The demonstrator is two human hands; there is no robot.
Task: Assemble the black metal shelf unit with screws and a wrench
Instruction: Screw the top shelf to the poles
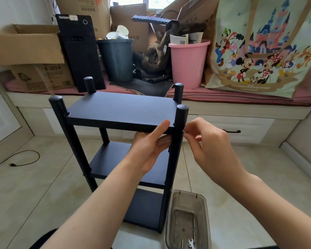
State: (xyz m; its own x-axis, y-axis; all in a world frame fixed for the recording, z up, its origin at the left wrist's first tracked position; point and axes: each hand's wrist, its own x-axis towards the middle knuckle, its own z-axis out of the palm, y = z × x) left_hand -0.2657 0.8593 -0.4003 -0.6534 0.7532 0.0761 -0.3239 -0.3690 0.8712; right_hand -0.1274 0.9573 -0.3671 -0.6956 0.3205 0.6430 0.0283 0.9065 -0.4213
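Observation:
A black shelf unit (118, 108) with three boards and four round posts stands upright on the tiled floor. My left hand (151, 142) grips the front edge of the top board near the front right post (180, 123), thumb on top, fingers underneath. My right hand (205, 139) pinches a small silver screw (184, 131) against the right side of that post, level with the top board. A small wrench (191, 243) lies in the clear plastic box (205, 209) on the floor at the lower right.
A low window bench behind the shelf carries cardboard boxes (25, 51), a black computer tower (79, 51), a dark bin (117, 60), a pink bucket (187, 63) and a large printed bag (258, 47). A black cable (25, 157) lies on the floor at left.

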